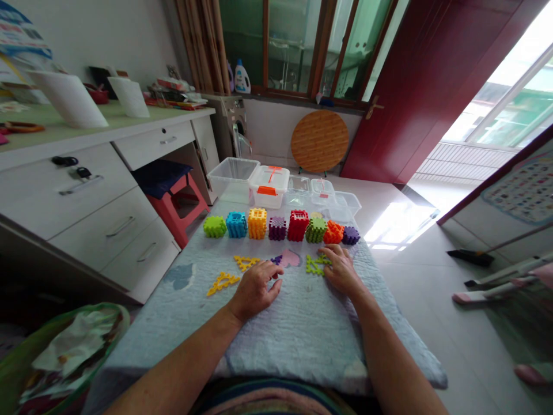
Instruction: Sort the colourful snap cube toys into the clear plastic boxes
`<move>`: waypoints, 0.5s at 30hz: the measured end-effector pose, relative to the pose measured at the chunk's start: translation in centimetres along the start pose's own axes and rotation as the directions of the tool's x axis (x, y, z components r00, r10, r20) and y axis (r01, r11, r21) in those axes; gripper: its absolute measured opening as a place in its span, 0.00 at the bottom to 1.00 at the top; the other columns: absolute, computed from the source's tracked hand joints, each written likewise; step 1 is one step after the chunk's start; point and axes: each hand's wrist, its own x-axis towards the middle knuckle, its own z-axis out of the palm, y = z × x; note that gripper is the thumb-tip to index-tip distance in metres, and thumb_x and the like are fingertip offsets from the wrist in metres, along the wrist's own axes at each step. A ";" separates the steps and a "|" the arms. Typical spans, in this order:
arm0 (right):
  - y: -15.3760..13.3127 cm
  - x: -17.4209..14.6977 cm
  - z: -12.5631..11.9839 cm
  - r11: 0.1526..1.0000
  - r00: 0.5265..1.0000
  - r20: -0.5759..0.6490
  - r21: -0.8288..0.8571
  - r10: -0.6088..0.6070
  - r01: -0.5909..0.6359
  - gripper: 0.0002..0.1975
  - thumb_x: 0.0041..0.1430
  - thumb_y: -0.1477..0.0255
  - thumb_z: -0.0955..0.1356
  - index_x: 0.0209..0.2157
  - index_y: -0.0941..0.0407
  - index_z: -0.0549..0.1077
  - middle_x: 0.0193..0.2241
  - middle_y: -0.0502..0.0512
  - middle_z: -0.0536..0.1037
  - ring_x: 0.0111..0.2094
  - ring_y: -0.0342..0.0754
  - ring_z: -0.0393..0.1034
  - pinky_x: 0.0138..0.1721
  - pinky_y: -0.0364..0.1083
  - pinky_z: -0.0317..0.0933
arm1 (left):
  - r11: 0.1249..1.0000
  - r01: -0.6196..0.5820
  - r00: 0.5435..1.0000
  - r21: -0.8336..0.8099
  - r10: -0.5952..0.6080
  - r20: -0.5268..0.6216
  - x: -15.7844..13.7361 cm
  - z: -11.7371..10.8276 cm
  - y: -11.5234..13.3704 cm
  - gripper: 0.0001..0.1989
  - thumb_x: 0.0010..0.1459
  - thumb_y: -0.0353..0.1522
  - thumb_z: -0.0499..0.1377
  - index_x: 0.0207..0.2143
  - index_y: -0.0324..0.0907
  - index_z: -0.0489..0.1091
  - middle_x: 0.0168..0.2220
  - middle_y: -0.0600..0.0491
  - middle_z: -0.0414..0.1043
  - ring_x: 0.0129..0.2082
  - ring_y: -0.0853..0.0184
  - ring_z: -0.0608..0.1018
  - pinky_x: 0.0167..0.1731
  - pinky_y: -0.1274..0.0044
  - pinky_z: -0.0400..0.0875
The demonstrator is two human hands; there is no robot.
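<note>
My left hand (pixel 258 288) hovers low over the cloth, thumb apart and fingers loosely bent, with nothing visible in its grasp. Just past its fingertips lies a small purple interlocking piece (pixel 277 260), partly hidden. Two yellow triangular interlocking pieces (pixel 246 263) are to its left. My right hand (pixel 340 268) has its fingers stretched out at the right edge of a light green triangular interlocking piece (pixel 315 264), seemingly touching it. Beyond both hands stands a row of colour-sorted blocks of interlocking pieces, among them a yellow block (pixel 257 223) and a red block (pixel 298 225).
Behind the row are clear plastic boxes, including an open bin (pixel 233 173) and a lidded box (pixel 269 185) with orange clasps. A pale blue cloth (pixel 302 323) covers the table. A red stool (pixel 175 199) and a waste bin (pixel 123 323) stand at the left.
</note>
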 end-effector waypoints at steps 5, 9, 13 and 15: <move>-0.2 0.0 0.1 1.000 1.000 0.001 -0.009 0.017 -0.017 0.21 0.47 0.84 0.61 0.39 0.53 0.77 0.47 0.56 0.73 0.48 0.54 0.61 0.50 0.51 0.53 | 1.000 -0.006 1.000 0.009 0.007 -0.005 0.0 0.0 0.0 0.07 0.54 0.25 0.57 0.36 0.40 0.71 0.31 0.51 0.72 0.32 0.65 0.73 0.34 0.74 0.67; 0.1 0.0 -0.1 1.000 1.000 -0.028 0.019 0.006 -0.005 0.21 0.42 0.87 0.60 0.31 0.53 0.77 0.46 0.54 0.73 0.49 0.54 0.60 0.50 0.51 0.52 | 1.000 -0.008 1.000 0.011 0.008 -0.002 0.0 0.0 0.0 0.07 0.54 0.25 0.57 0.36 0.40 0.71 0.30 0.51 0.72 0.31 0.66 0.73 0.34 0.75 0.67; 0.2 0.0 -0.7 0.998 0.995 -0.092 0.062 -0.027 0.033 0.16 0.43 0.86 0.61 0.26 0.54 0.75 0.45 0.55 0.73 0.48 0.52 0.62 0.50 0.50 0.53 | 1.000 -0.005 1.000 0.012 0.005 0.000 0.0 -0.1 0.1 0.07 0.54 0.25 0.57 0.36 0.40 0.71 0.30 0.51 0.72 0.31 0.66 0.73 0.34 0.75 0.67; 0.2 -0.1 -1.1 0.999 0.990 -0.140 0.053 0.013 -0.006 0.11 0.47 0.82 0.62 0.28 0.55 0.74 0.40 0.56 0.73 0.45 0.51 0.64 0.47 0.48 0.55 | 1.000 -0.001 1.000 0.014 0.001 0.002 0.0 -0.1 0.1 0.07 0.54 0.25 0.57 0.36 0.40 0.71 0.30 0.51 0.72 0.31 0.65 0.73 0.34 0.75 0.67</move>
